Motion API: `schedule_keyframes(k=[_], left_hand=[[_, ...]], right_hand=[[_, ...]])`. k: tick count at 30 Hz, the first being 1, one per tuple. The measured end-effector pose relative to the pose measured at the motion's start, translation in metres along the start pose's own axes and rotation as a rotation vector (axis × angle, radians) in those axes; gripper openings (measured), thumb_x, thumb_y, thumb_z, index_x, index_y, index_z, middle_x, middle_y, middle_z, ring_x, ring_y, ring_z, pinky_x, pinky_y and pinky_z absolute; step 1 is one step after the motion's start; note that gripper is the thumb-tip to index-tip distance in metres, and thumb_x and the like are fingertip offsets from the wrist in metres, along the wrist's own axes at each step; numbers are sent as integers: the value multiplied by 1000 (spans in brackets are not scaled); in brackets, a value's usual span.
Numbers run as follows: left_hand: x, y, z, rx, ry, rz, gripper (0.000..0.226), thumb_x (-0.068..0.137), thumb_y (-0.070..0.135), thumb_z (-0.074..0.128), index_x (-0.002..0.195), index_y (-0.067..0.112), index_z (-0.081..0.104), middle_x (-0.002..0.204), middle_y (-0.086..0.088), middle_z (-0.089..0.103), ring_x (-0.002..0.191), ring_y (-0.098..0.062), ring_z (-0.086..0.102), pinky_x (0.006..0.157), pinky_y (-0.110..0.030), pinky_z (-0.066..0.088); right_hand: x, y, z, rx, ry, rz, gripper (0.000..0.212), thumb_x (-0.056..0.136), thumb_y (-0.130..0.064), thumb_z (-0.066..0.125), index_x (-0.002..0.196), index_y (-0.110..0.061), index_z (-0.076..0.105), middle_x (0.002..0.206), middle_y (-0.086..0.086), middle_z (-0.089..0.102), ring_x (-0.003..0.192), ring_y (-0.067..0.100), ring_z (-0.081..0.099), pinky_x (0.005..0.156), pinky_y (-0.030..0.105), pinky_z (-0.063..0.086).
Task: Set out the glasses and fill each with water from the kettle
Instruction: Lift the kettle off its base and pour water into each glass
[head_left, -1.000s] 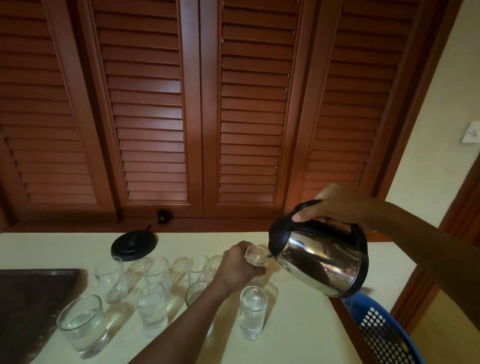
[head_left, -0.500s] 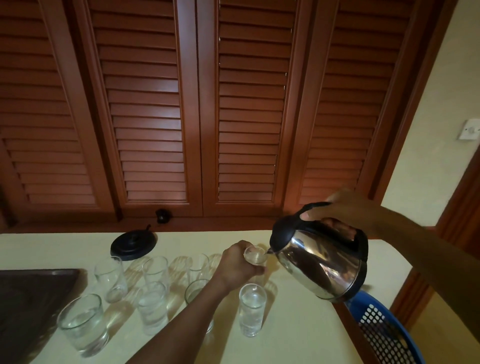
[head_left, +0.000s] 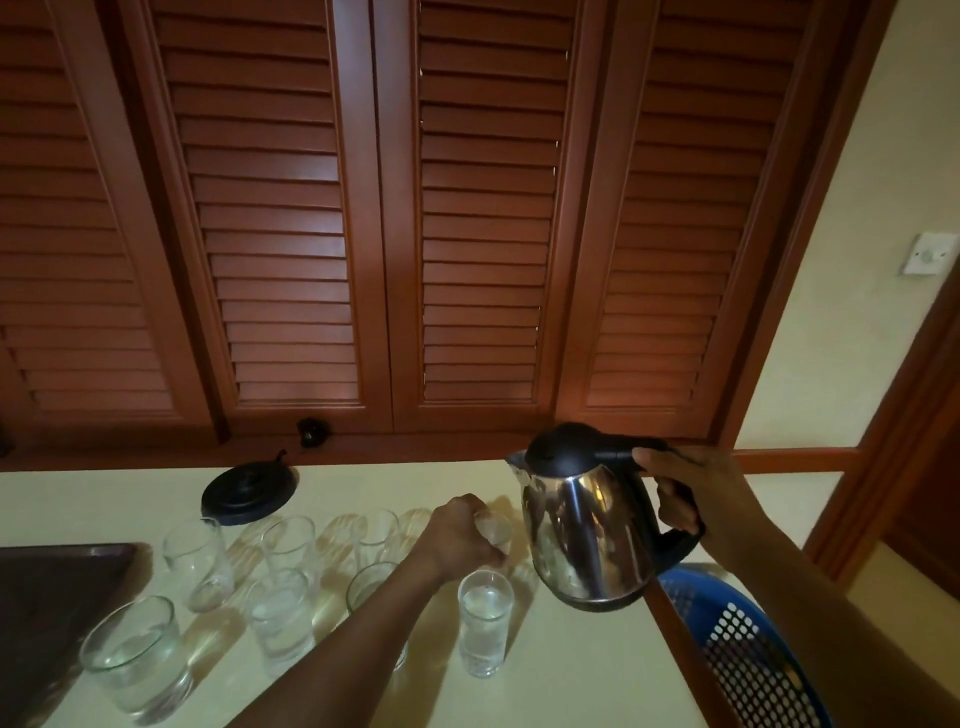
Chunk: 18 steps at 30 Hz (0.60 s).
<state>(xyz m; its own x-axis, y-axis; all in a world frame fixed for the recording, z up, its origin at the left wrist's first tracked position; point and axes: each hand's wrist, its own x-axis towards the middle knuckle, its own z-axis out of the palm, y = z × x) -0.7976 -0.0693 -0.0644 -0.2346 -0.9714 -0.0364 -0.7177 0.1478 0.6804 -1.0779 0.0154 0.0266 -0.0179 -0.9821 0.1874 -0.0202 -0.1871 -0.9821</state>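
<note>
Nearest, at 6 o'clock, a filled narrow glass (head_left: 485, 623) stands on the cream surface (head_left: 571, 675); wide tumbler (head_left: 136, 657) at 8 o'clock, more glasses in two rows behind it, some holding water, levels hard to read. Dark tray (head_left: 47, 597) at 9 o'clock, blue basket (head_left: 748, 644) off the surface edge at 4 o'clock. Left hand (head_left: 460, 530) is closed around a small glass (head_left: 496, 527), mostly hidden by the fingers, can't tell if it's lifted or resting. Right hand (head_left: 685, 488) grips the black handle of the steel kettle (head_left: 587, 530), held upright above the surface just at 3 o'clock of that glass, spout near the rim but no stream visible. Judgement: glasses are light, thin-walled, fragile, slick if wet, best taken around the lower body, not the rim. Kettle is rigid, likely heavy with water, handle only since the shell may be hot. Farther back, kettle base (head_left: 249, 491) at 11 o'clock, then wooden shutters (head_left: 467, 208) and a wall switch (head_left: 929, 253).
</note>
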Motion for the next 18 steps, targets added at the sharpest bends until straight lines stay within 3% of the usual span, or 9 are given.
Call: schedule_keyframes(k=[3, 6, 9, 12, 15, 18], left_hand=[[2, -1, -12, 34, -80, -8, 74, 62, 28, 94, 128, 11, 63, 122, -5, 69, 112, -23, 65, 90, -30, 54], [0, -8, -37, 0, -128, 14, 76, 71, 13, 90, 138, 7, 56, 131, -9, 65, 115, -24, 65, 98, -37, 56], [-11, -26, -70, -7, 56, 78, 54, 80, 8, 82, 131, 14, 64, 127, -3, 67, 107, -17, 66, 94, -33, 57], [-18, -51, -96, 141, 270, 76, 54, 81, 15, 81, 132, 16, 64, 130, -3, 62, 115, -18, 63, 97, -27, 51], [-21, -69, -111, 207, 122, 5, 68, 82, 30, 80, 143, 12, 54, 140, -6, 54, 126, -20, 57, 96, -22, 44], [-21, -75, -113, 178, -46, -43, 73, 86, 35, 78, 148, 13, 46, 144, -8, 53, 128, -22, 57, 99, -26, 48]], right_hand=[[5, -2, 5, 60, 20, 11, 66, 44, -67, 106, 63, -19, 66, 48, -2, 54, 29, 9, 45, 35, 20, 41], [13, -7, 13, 124, 29, 5, 67, 36, -69, 107, 60, -21, 67, 47, -2, 54, 29, 9, 44, 35, 19, 42], [20, -9, 23, 152, 23, -22, 67, 38, -71, 107, 60, -22, 67, 47, -2, 54, 29, 8, 44, 35, 19, 41], [24, -10, 35, 156, 21, -50, 67, 40, -73, 105, 60, -21, 67, 46, -2, 54, 29, 8, 44, 35, 19, 39], [27, -10, 51, 146, 28, -65, 72, 37, -75, 104, 59, -19, 65, 44, 1, 54, 28, 8, 44, 34, 19, 41], [29, -13, 60, 125, 39, -83, 77, 39, -75, 104, 62, -15, 62, 45, 3, 54, 28, 9, 45, 34, 19, 43]])
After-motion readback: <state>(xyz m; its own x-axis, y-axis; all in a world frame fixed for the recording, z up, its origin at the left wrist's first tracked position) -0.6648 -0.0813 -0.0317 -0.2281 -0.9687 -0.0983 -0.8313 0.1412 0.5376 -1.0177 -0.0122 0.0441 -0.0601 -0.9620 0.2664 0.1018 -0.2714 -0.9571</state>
